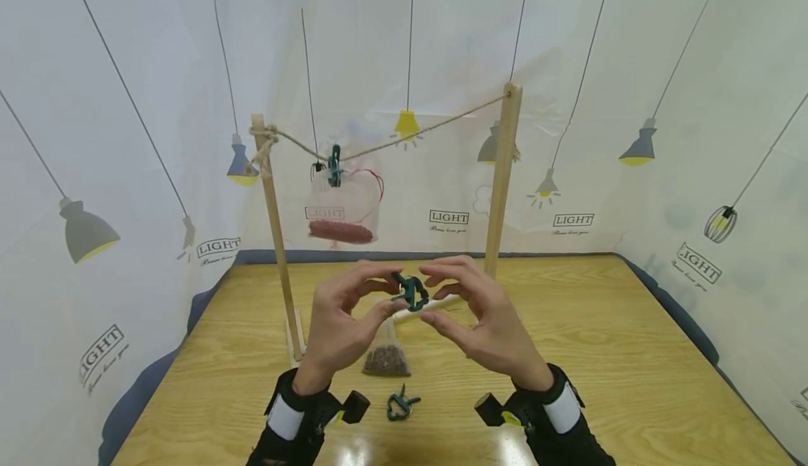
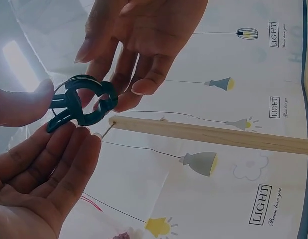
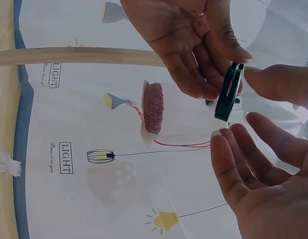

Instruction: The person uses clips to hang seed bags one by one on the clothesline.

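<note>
A dark green spring clip is held up above the table between my two hands. My left hand pinches its handle ends between thumb and fingers, seen closely on the clip in the left wrist view. My right hand is spread around the clip's other end, thumb and fingers apart and bent loosely. In the right wrist view the right thumb is right beside the clip. Below the hands, a second green clip lies on the table, nearer to me than a mesh bag of dark bits.
Behind the hands, a sagging rope runs between two wooden posts. On it a green clip holds a sheer drawstring bag with reddish contents. A lamp-printed white sheet surrounds the wooden table.
</note>
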A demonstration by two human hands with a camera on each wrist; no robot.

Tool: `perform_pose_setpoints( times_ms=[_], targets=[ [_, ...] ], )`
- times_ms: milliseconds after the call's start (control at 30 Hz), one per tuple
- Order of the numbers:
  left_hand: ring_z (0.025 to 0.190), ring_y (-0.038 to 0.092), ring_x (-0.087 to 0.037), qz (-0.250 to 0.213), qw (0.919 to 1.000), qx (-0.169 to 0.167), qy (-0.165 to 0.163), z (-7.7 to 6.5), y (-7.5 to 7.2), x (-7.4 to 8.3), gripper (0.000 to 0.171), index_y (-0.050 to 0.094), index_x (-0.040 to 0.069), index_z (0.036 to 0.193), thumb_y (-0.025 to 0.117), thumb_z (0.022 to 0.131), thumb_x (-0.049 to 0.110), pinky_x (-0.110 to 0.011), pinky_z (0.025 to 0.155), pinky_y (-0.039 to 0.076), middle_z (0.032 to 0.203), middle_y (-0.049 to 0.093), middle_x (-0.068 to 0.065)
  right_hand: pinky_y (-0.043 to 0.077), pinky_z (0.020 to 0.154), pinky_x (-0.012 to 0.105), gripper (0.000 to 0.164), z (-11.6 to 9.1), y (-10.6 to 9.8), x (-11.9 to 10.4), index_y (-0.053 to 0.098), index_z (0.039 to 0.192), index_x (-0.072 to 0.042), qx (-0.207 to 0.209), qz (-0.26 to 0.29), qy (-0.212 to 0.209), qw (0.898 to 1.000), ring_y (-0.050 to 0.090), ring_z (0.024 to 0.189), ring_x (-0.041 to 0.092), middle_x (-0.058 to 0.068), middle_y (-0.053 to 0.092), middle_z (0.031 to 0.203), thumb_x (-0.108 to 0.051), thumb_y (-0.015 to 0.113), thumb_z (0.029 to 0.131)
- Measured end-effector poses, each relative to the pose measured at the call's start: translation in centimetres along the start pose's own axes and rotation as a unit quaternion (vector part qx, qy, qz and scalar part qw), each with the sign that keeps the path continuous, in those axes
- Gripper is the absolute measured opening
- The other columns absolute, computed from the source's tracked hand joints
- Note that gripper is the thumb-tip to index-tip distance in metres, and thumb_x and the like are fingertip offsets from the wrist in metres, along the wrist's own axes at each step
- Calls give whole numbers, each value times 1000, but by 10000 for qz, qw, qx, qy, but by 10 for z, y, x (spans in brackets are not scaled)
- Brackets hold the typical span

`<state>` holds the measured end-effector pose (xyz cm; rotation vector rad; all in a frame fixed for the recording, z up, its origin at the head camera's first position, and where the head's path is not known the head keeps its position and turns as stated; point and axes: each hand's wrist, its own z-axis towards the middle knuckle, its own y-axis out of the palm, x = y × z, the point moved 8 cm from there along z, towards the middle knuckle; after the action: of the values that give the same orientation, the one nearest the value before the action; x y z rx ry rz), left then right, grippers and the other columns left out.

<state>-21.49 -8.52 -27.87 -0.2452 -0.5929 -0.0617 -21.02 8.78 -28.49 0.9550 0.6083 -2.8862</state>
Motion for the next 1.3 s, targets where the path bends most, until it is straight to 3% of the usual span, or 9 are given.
perform_pose_setpoints(
  times_ms=[300, 500, 667, 833, 967, 1133, 1300],
  targets=[
    [95, 71, -13, 245, 9985, 436, -234, 2, -21, -3, 32, 71, -6, 114, 76, 83, -12, -32, 87, 63, 105, 72, -21, 60, 93, 32, 52, 0, -7, 17, 57, 137, 3, 227, 147, 393, 9989, 62, 116, 15, 14, 59, 135, 11, 71, 88],
    [89, 75, -11, 401, 9953, 798, -368, 1, -38, -7, 28, 74, -4, 112, 78, 84, -8, -28, 83, 64, 101, 74, -22, 61, 93, 36, 49, -2, -8, 39, 59, 138, -4, 272, -63, 651, 9975, 62, 115, 14, 12, 61, 136, 6, 70, 92],
    [85, 75, -8, 558, 9904, 1176, -475, -1, -54, -12, 23, 75, -2, 107, 80, 84, -5, -24, 81, 63, 97, 74, -21, 59, 95, 31, 45, -7, -1, 64, 59, 139, -7, 186, -26, 1230, 9922, 63, 116, 22, 13, 60, 137, 0, 69, 96],
    [85, 75, -7, 629, 9863, 1451, -474, -3, -67, -14, 21, 76, -2, 105, 79, 84, -6, -22, 79, 62, 96, 76, -9, 58, 98, 35, 42, -13, 11, 96, 59, 139, -7, 70, -45, 2030, 9791, 62, 118, 36, 15, 61, 134, -12, 69, 99],
    [87, 75, -7, 498, 9861, 1518, -466, -2, -73, -13, 24, 76, -5, 106, 79, 83, -9, -25, 80, 63, 102, 77, 2, 57, 101, 40, 46, -23, 24, 122, 56, 143, -9, -169, -158, 2594, 9655, 62, 121, 35, 14, 62, 136, -21, 69, 100],
    [85, 75, -7, 388, 9848, 1616, -512, -3, -80, -12, 25, 76, -8, 103, 79, 80, -14, -24, 79, 63, 99, 77, 5, 55, 104, 45, 51, -36, 42, 154, 54, 145, -10, -361, -115, 3127, 9491, 63, 122, 33, 14, 62, 139, -24, 70, 99],
    [84, 76, -10, 447, 9840, 1655, -478, -1, -83, -9, 20, 77, -6, 102, 81, 82, -6, -23, 78, 63, 98, 77, 5, 57, 99, 43, 53, -46, 58, 182, 56, 144, -12, -510, -81, 3656, 9294, 64, 120, 30, 14, 64, 138, -33, 72, 98]
  ],
)
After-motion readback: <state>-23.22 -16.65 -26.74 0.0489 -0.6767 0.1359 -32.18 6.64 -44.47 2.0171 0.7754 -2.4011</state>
